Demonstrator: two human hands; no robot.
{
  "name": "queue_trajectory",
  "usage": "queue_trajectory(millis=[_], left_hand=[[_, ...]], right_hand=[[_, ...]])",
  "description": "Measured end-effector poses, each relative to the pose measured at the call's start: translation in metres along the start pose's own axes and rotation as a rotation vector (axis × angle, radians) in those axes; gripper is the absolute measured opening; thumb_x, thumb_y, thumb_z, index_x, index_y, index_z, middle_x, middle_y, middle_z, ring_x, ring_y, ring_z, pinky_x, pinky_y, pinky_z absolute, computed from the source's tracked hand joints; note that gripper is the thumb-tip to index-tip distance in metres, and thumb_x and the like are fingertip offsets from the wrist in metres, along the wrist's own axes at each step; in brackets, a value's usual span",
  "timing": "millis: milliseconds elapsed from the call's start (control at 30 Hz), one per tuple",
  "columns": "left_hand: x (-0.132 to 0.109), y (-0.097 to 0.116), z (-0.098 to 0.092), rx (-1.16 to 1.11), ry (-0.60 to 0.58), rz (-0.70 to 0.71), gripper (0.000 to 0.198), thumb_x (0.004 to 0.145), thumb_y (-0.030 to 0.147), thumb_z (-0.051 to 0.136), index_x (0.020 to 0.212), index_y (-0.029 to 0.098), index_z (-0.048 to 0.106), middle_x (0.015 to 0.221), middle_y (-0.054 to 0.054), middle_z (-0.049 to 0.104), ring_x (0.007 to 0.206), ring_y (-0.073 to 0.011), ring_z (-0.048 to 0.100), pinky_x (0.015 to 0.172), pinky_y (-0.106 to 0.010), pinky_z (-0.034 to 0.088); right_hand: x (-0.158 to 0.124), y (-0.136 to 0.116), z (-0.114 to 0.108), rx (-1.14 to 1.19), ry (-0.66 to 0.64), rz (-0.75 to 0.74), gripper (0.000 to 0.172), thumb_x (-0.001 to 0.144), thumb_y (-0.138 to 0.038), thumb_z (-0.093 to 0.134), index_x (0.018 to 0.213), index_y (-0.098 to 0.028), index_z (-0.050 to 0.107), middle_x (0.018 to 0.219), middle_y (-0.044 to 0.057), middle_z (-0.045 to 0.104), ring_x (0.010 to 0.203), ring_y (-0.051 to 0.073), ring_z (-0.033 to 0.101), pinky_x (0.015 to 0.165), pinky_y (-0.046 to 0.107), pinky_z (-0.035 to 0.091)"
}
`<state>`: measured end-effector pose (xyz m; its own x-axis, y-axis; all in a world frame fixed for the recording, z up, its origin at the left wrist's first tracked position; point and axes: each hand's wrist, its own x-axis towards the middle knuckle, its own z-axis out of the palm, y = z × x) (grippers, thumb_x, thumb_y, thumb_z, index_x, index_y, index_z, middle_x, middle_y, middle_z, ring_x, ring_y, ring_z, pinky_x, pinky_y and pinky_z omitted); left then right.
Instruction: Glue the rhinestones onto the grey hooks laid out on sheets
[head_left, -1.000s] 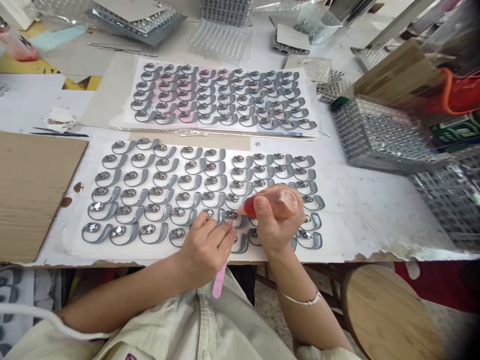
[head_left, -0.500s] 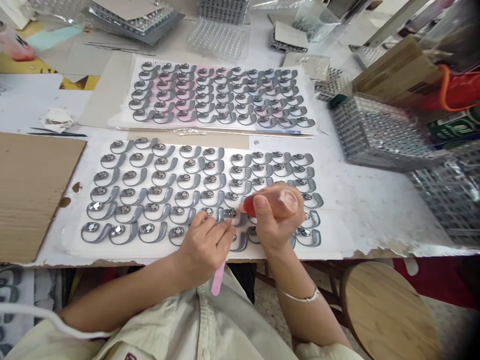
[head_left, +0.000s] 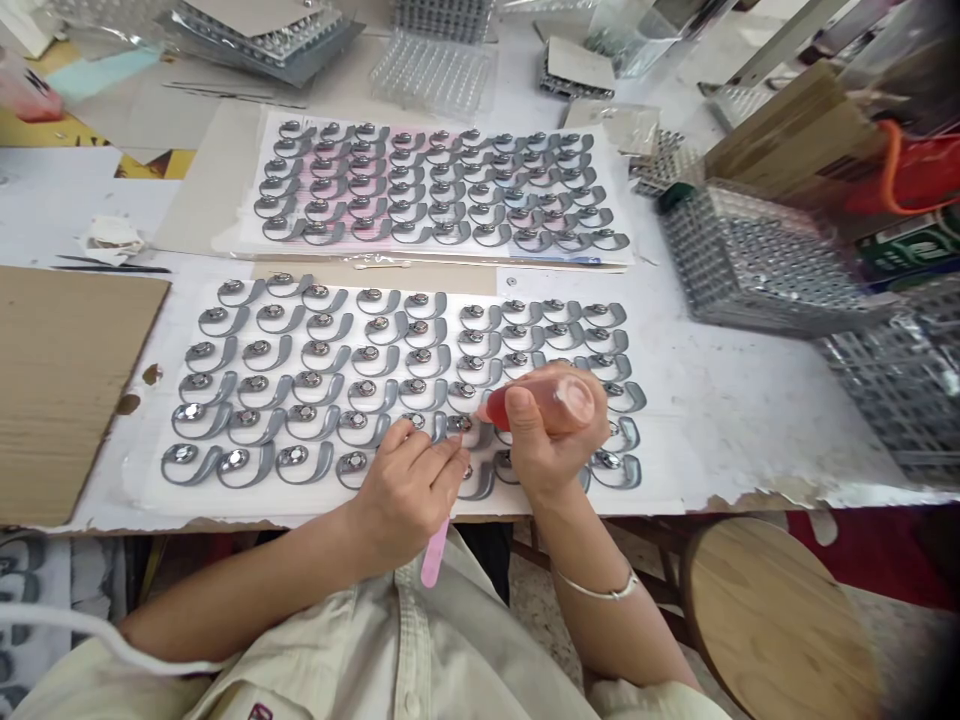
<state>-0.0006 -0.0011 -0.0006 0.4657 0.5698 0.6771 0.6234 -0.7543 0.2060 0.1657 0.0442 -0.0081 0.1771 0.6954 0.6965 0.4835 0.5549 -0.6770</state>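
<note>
"Where are the hands?"

"Over the front rows of grey curved pieces [head_left: 356, 430] with round metal centres, laid out on a white sheet [head_left: 150, 490]. The left hand [head_left: 409, 490] is curled, with its fingertips [head_left: 452, 450] on one of those pieces. A pink emery stick [head_left: 435, 553] sticks out below it, gripped in the curled fingers."

"And the right?"

"The right hand [head_left: 551, 440] is closed round a translucent red squeeze bottle [head_left: 525, 408], and the nozzle points down at that same spot, just beside the left fingertips."

"Any containers?"

"A wire mesh basket [head_left: 757, 265] sits to the right, its contents too blurred to tell. A clear blister tray [head_left: 431, 72] lies beyond a second sheet [head_left: 442, 180] of the same pieces."

"Room to move?"

"The ragged front edge of the white board [head_left: 712, 440] runs just past the wrists. To the right, the board stretches on to the basket; to the left lies a cardboard sheet [head_left: 67, 390]. A wooden stool [head_left: 772, 620] stands below, at right."
</note>
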Motion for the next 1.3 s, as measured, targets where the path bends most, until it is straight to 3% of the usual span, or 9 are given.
queue_trajectory(millis=[900,1300], left_hand=[[-0.002,-0.003,-0.003,-0.119,-0.054,-0.058,0.014,0.091,0.005,0.053,0.098,0.008,0.065,0.098,-0.013,0.074,0.069,-0.0168,0.059,0.066,-0.035,0.041],[0.002,-0.012,-0.002,-0.229,-0.065,-0.177,0.011,0.088,0.008,0.060,0.091,0.017,0.064,0.092,-0.002,0.076,0.070,-0.0142,0.062,0.070,-0.034,0.038]], right_hand=[[0.005,-0.008,-0.005,-0.014,-0.010,-0.125,0.016,0.083,-0.022,0.067,0.091,-0.023,0.054,0.069,-0.001,0.058,0.058,0.016,0.057,0.055,0.033,0.048],[0.004,-0.006,-0.006,0.052,-0.054,-0.228,0.026,0.079,-0.019,0.071,0.100,-0.022,0.056,0.072,0.000,0.059,0.055,0.015,0.056,0.048,0.030,0.047]])
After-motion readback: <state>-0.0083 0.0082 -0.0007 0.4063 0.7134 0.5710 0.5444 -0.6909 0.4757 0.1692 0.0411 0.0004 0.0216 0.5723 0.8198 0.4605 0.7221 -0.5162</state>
